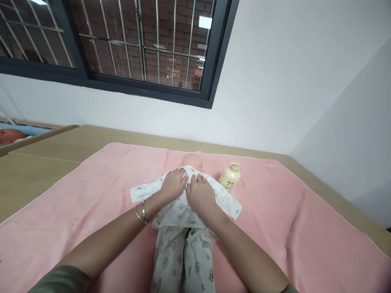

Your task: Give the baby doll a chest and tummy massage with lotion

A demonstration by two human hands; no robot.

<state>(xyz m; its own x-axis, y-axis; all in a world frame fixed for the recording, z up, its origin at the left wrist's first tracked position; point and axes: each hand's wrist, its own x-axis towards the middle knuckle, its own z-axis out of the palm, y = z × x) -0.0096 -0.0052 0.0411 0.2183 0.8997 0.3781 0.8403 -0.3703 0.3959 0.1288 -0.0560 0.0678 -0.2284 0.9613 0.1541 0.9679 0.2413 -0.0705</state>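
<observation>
A baby doll (192, 160) lies with its head toward the wall, in a white printed top (180, 213) and matching printed trousers (198, 256). The top's sleeves spread out to both sides. My left hand (173, 184) rests flat on the upper chest of the top, fingers stretched toward the collar. Beside it, my right hand (201, 196) lies flat on the other half of the chest, fingertips near the neckline. Whether the fingertips pinch any cloth is hidden. To the right of the doll's head stands a cream pump bottle (230, 177).
A pink mat (262, 228) covers most of the wooden tabletop (39, 175). White wall (259, 81) and a dark-framed barred window (146, 87) rise behind it. At the far left, another doll (12, 135) lies in a wooden-sided, blue-lined bed.
</observation>
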